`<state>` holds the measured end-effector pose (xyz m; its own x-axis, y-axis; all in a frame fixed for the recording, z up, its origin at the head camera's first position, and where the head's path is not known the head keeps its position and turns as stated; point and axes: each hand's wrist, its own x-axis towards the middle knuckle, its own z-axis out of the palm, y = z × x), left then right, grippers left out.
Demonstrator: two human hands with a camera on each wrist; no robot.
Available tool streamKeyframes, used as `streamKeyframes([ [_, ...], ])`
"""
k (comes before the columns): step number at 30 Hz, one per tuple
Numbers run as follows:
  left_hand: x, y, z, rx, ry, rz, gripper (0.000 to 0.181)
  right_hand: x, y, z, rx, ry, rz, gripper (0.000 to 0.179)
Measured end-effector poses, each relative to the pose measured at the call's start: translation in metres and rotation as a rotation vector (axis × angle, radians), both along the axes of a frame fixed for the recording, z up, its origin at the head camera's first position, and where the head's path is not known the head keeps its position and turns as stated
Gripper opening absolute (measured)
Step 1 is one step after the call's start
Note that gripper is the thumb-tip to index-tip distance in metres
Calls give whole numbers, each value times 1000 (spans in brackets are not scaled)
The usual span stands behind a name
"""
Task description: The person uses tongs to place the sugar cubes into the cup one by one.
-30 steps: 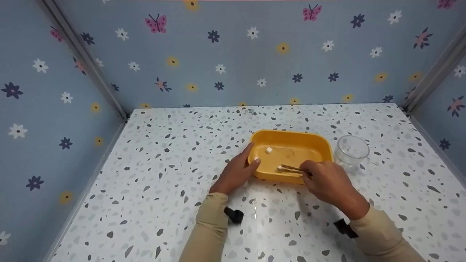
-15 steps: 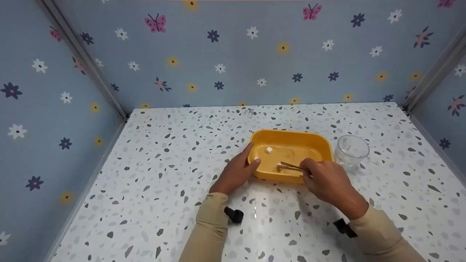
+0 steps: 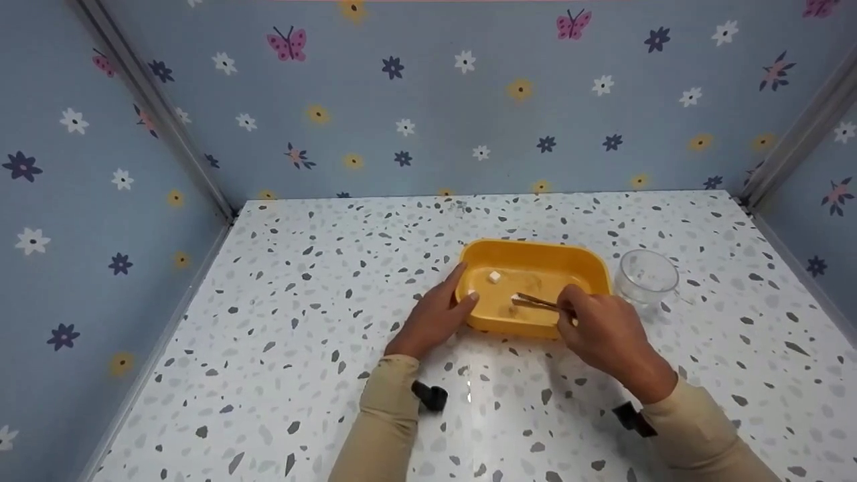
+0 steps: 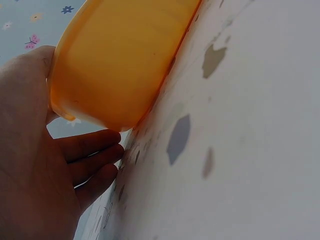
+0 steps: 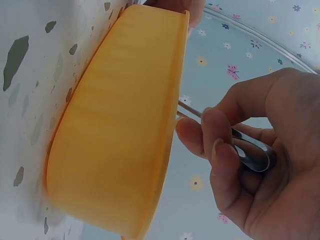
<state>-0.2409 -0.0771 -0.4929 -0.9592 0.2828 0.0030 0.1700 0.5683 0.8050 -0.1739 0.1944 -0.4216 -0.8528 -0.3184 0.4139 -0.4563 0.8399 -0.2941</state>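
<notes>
My left hand (image 3: 435,314) holds the left end of a yellow rectangular tub (image 3: 529,252), thumb over the rim and fingers along the outside. In the left wrist view, the lower fingers reach out close to the tub's base. My right hand (image 3: 606,335) grips small metal tongs (image 5: 257,152), which reach over the near rim into the tub. Their tips pinch a small white cube (image 3: 515,297) just above the floor, with a shadow under it. Another white cube (image 3: 495,276) lies farther back on the tub's floor.
A clear glass mug (image 3: 647,278) stands right of the tub, close to its end, handle to the right. The speckled white table (image 3: 301,301) meets flowered blue panels (image 3: 435,100) at the back and sides.
The tong tips have come together on the white cube and risen slightly off the tub's floor. My left hand and the tub have stayed in place.
</notes>
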Motion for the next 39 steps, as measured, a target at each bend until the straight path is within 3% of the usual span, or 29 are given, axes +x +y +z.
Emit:
streamKeyframes([
  [8, 0, -2, 0, 6, 8, -13, 72, -1, 3, 1, -23, 32, -10, 17],
  [18, 0, -2, 0, 0, 14, -10, 70, 0, 2, 4, -27, -40, -34, 15],
  [31, 0, -1, 0, -11, -10, 9, 69, -3, 10, 7, -43, -67, -55, 13],
  [39, -2, -1, -1, -4, -7, 6, 69, -4, 16, 14, -22, 27, -72, 11],
])
